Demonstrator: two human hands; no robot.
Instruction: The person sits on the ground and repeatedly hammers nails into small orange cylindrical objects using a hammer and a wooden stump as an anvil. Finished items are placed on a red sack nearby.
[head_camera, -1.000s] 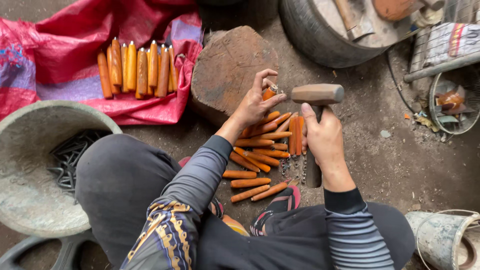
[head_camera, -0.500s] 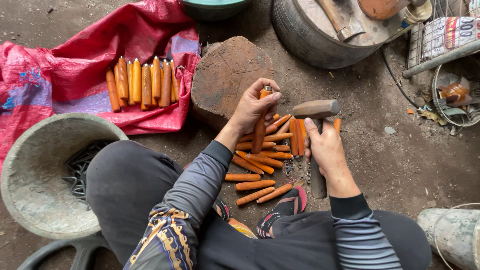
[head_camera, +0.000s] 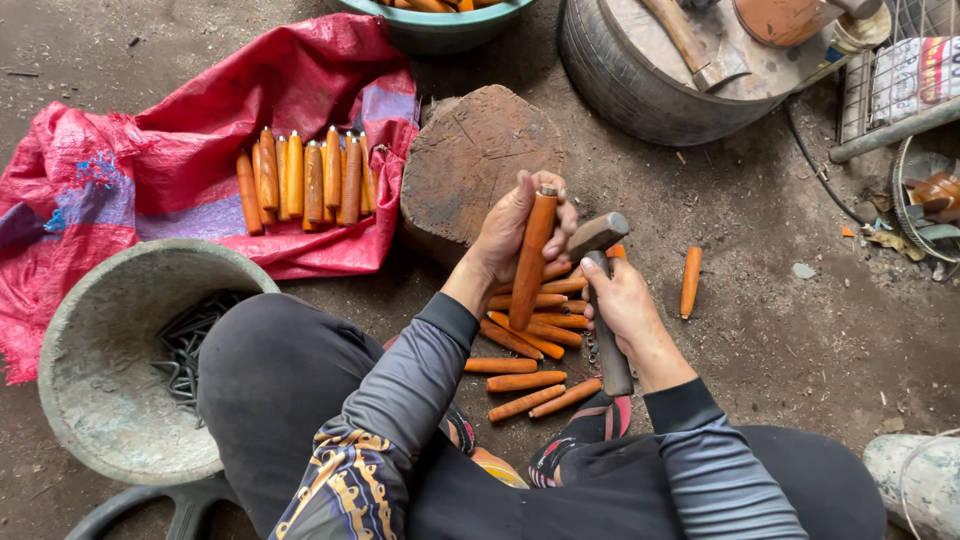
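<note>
The left hand (head_camera: 520, 225) was clenched around an orange wooden handle (head_camera: 531, 258), holding it nearly upright just in front of the wooden block (head_camera: 480, 165), with its metal-capped end on top. The right hand (head_camera: 622, 305) gripped the shaft of a hammer (head_camera: 603, 300), fingers wrapped tight, the hammer head lying just beside the handle's upper end. A loose pile of handles (head_camera: 530, 345) lay on the ground on the near side of the block, and one stray handle (head_camera: 690, 282) lay to the right of it. Left of the block, a row of handles (head_camera: 305, 180) rested on a red sack (head_camera: 150, 170). A grey basin (head_camera: 90, 370) with dark metal pieces sat near the sack.
</note>
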